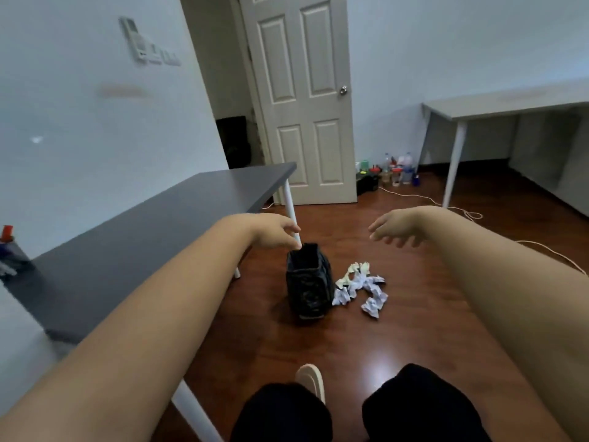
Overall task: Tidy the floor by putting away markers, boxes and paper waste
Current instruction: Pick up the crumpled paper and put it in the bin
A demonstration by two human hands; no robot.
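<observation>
A small bin lined with a black bag stands on the wooden floor ahead of me. Several crumpled white paper balls lie in a heap just right of it. My left hand reaches forward above the bin's near-left rim, fingers loosely curled, holding nothing I can see. My right hand is stretched out above and beyond the paper, fingers spread and empty. Both forearms fill the lower corners of the view.
A dark grey table with white legs runs along the left wall. A white table stands at the right. Bottles and clutter sit by the white door. A white cable trails across the floor.
</observation>
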